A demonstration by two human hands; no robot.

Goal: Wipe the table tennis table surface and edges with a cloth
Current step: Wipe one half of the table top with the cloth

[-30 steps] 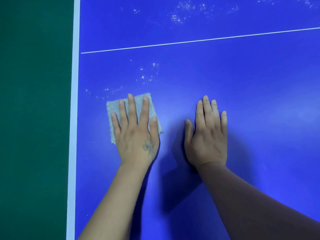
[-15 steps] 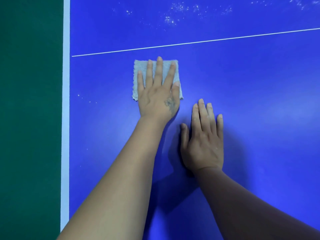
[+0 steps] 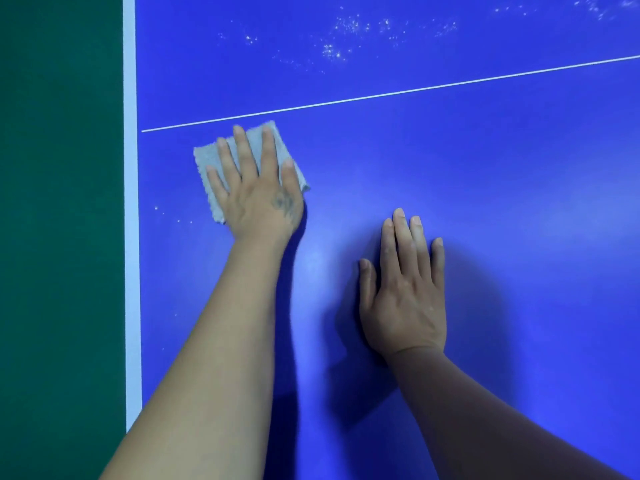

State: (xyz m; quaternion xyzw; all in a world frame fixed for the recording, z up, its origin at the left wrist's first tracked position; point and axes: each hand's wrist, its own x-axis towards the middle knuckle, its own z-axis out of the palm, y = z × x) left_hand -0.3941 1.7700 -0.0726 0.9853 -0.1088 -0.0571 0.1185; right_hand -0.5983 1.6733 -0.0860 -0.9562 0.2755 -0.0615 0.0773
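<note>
Smooth blue table point(image 3: 450, 168): left hand point(image 3: 258, 199) presses nubby square cloth point(image 3: 207, 161) flat.

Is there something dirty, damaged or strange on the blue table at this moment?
Yes. White specks lie scattered on the table beyond the thin white line, and a few specks sit near the left edge, beside the cloth under the left hand. No damage shows.

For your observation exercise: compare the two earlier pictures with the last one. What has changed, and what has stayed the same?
The left hand pushed the cloth up the table to the thin white line, then slid it left toward the white edge stripe. Most specks below the line are gone. The right hand stayed flat on the table; nothing was gripped or released.
</note>
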